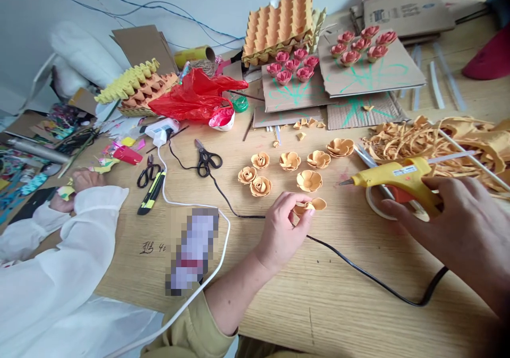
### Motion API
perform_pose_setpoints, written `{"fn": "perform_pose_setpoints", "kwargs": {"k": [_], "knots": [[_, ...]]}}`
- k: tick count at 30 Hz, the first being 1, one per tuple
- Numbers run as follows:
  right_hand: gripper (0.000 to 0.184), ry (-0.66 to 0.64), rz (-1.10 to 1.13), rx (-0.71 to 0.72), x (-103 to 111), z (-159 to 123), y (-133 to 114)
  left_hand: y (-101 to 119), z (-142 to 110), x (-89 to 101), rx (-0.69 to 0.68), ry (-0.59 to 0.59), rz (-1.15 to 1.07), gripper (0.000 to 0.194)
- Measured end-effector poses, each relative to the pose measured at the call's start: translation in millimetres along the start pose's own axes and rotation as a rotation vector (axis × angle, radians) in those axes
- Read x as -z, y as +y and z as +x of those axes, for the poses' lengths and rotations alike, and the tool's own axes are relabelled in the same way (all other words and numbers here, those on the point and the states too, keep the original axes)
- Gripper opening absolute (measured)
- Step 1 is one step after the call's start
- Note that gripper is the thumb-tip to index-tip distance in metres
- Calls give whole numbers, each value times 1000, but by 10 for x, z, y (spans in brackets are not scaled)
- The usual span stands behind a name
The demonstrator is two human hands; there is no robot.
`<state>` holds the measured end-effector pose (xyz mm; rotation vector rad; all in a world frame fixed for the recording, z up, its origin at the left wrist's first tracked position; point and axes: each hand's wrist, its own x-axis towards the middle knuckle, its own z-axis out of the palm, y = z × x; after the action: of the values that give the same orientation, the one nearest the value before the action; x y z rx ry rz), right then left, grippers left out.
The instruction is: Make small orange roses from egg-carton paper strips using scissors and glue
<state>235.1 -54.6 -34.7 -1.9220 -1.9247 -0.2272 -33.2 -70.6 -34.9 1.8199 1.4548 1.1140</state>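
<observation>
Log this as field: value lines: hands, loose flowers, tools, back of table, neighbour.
Left hand: pinches small orange petalled flower of pulp-like material
Right hand: at handle of yellow plastic glue gun, grip unclear
Loose flowers: seven, orange, petalled, beyond left hand
Tools: two black-handled metal scissors, yellow-black cutter
Back: pink flowers on flat brown cardboard sheets
Neighbour: person in white sleeves

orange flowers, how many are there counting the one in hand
8 orange flowers: three clustered on the table, four to that cluster's right, one in the left hand; the scrap heap may hide more.
</observation>
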Motion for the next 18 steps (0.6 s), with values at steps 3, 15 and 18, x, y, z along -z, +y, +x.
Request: {"fn": "perform_pose_setpoints", "kwargs": {"k": [3, 15, 18], "knots": [[69, 17, 109, -38, -24, -82, 2, 7, 15, -1, 112, 13, -146, 11], [62, 28, 166, 92, 100, -156, -330, 32, -34, -67, 158, 7, -281, 15], [61, 49, 153, 117, 86, -174, -327, 54, -43, -73, 165, 2, -280, 15]]}}
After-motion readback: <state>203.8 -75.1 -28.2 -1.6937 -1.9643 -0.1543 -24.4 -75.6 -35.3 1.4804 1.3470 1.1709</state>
